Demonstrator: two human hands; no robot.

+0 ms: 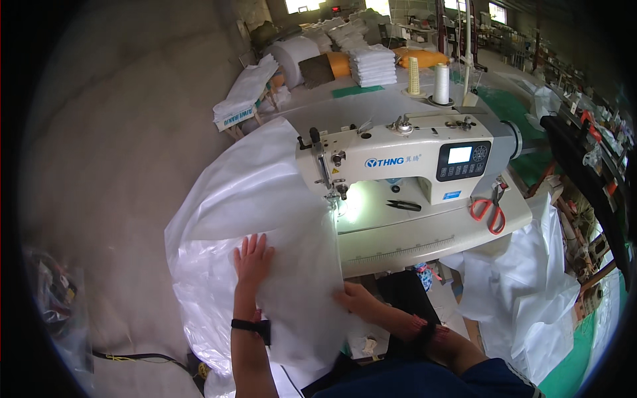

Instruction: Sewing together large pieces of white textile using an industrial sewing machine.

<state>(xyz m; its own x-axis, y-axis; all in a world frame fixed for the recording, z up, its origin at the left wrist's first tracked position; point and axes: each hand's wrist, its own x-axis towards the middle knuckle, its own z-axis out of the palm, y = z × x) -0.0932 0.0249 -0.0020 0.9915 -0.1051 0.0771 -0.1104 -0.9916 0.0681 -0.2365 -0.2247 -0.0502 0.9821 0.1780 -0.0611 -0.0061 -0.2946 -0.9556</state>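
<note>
A large sheet of white woven fabric (245,192) lies over the left end of an industrial sewing machine table (424,239) and hangs down toward me. My left hand (253,259) rests flat on the fabric, fingers spread. My right hand (355,298) grips the fabric's right edge just below the table's front edge. The white sewing machine (405,159) stands behind, its needle area (338,196) lit, with the fabric's upper right corner reaching it.
Orange-handled scissors (488,212) and small black snips (403,205) lie on the table. Two thread cones (428,83) stand behind the machine. More white fabric (524,292) hangs at the right. Stacks and rolls of white material (371,65) lie beyond.
</note>
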